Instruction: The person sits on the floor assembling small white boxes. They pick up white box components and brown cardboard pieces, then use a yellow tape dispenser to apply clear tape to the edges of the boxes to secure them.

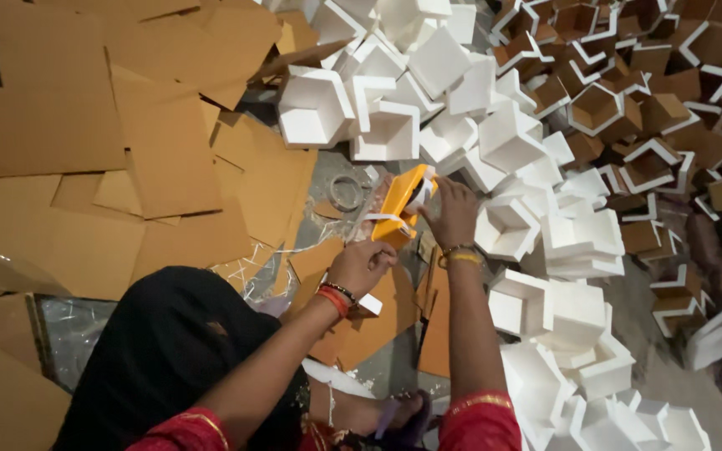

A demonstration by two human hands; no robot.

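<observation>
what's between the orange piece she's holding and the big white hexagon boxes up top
In the head view, between the orange piece and the white hexagon boxes lies bare grey floor, with a clear tape ring just left of it.

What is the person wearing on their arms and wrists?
Both arms are bare below short red sleeves edged with a gold band. The left hand has red and dark beaded bangles at its wrist. The right hand has a yellow bangle and a thin dark bracelet at its wrist. No gloves or rings show.
</observation>
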